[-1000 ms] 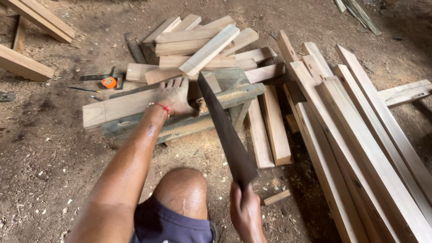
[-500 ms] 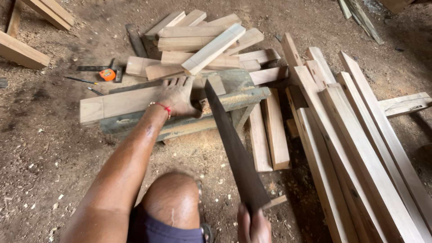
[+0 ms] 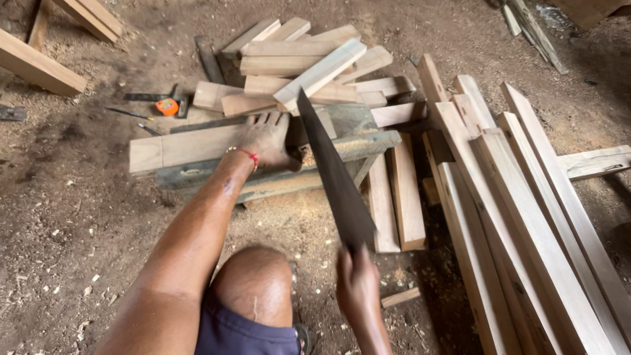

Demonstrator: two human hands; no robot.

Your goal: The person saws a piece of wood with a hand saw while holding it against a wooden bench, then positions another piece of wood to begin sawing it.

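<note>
Handsaw [image 3: 332,174] gripped in right hand [image 3: 358,283], left hand [image 3: 266,139] flat on plank [image 3: 177,146] beside blade

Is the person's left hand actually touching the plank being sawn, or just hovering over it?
Touching. The head view shows the left hand pressed flat on the plank, fingers spread on its top with no gap, beside the saw blade held by the right hand.
</note>
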